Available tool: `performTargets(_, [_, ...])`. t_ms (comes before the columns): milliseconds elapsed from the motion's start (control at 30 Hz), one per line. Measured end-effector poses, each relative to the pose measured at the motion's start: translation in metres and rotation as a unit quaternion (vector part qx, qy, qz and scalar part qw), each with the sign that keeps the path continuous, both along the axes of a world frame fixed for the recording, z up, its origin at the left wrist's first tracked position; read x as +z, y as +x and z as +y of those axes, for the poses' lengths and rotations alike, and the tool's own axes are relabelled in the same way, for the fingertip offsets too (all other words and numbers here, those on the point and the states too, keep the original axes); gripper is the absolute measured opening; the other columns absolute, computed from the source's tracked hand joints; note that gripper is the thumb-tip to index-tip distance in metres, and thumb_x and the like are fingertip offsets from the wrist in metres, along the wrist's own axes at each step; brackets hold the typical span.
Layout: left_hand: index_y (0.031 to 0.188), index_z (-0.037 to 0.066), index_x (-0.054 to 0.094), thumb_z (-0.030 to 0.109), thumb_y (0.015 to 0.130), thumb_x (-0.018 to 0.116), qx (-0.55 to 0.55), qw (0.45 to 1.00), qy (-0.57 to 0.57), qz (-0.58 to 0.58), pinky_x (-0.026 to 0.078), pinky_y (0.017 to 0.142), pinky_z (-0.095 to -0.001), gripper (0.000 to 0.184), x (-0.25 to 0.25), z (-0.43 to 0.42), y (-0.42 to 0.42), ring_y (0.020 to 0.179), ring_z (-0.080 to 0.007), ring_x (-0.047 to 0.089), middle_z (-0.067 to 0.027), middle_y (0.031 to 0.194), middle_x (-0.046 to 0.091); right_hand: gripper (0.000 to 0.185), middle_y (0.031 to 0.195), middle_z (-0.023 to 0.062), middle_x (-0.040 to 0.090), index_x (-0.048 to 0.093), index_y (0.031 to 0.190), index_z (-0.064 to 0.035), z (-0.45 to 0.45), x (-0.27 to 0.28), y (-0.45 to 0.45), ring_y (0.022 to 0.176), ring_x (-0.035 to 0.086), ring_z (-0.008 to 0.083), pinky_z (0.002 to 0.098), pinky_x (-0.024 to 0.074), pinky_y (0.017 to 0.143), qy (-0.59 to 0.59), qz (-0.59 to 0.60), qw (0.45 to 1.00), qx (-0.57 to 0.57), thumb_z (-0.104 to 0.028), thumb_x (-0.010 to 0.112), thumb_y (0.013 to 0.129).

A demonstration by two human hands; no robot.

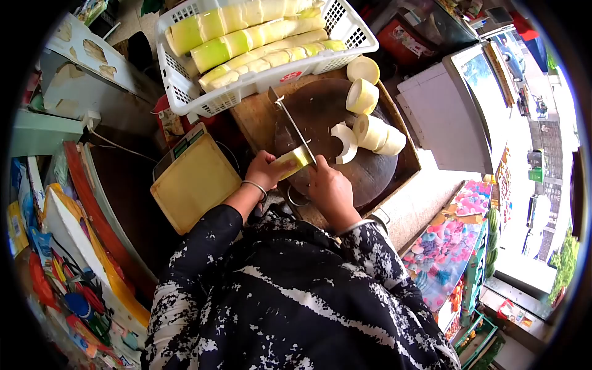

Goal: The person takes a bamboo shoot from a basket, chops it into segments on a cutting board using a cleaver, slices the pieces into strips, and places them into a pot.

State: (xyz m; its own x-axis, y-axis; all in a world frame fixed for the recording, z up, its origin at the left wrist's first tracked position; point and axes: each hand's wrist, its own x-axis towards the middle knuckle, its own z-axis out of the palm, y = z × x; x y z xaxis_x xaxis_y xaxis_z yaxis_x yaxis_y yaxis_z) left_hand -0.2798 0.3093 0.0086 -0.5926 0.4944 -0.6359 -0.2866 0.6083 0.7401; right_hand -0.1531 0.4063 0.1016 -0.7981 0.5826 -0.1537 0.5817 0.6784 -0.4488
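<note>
My left hand [264,172] grips a pale green-yellow bamboo shoot piece [295,162] at the near left edge of a round dark chopping board [373,182]. My right hand [333,191] is closed around the handle of a kitchen knife [296,125]. Its long blade points away from me, up and to the left, and its lower part is against the piece or just beside it; I cannot tell which. White scraps cling to the blade. Farther right on the board lie a curved white slice [345,143] and several thick bamboo shoot chunks [379,134].
Beyond the board, a white plastic basket [268,80] holds several long bamboo shoots [246,46]. A weighing scale [196,185] with a yellowish plate stands left of my left hand. The board rests in a wooden tray [405,154]. A white box-like cabinet [441,117] is at the right.
</note>
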Motion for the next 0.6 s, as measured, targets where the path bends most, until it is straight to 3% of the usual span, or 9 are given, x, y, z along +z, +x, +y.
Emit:
performTargets(367, [0.083, 0.002, 0.048, 0.051, 0.061, 0.078, 0.018, 1.0, -0.014, 0.018, 0.042, 0.042, -0.0265, 0.062, 0.006, 0.001, 0.003, 0.045, -0.0125, 0.051, -0.0077, 0.064, 0.056, 0.023, 0.065, 0.0185, 0.061, 0.048, 0.091, -0.0053, 0.004, -0.009, -0.005, 0.062, 0.061, 0.0374, 0.0461, 0.048, 0.055, -0.011, -0.034, 0.999, 0.0, -0.024, 0.056, 0.08])
performTargets(467, [0.084, 0.001, 0.049, 0.05, 0.06, 0.079, 0.01, 1.0, 0.01, 0.015, 0.042, 0.042, -0.0267, 0.063, 0.003, 0.001, 0.001, 0.045, -0.0129, 0.051, -0.0084, 0.064, 0.056, 0.017, 0.066, 0.0189, 0.062, 0.049, 0.091, -0.0051, 0.0, 0.004, 0.0, 0.062, 0.061, 0.0369, 0.0463, 0.0477, 0.054, -0.01, -0.019, 1.0, -0.008, -0.02, 0.051, 0.083])
performTargets(600, [0.082, 0.001, 0.048, 0.049, 0.061, 0.079, 0.013, 1.0, 0.0, 0.027, 0.042, 0.041, -0.0274, 0.061, 0.008, 0.002, 0.003, 0.045, -0.0133, 0.05, -0.0083, 0.063, 0.055, 0.014, 0.065, 0.0181, 0.061, 0.048, 0.09, -0.0063, 0.001, -0.02, 0.0, 0.061, 0.061, 0.0366, 0.0463, 0.0474, 0.053, 0.01, -0.035, 0.999, -0.004, -0.019, 0.049, 0.084])
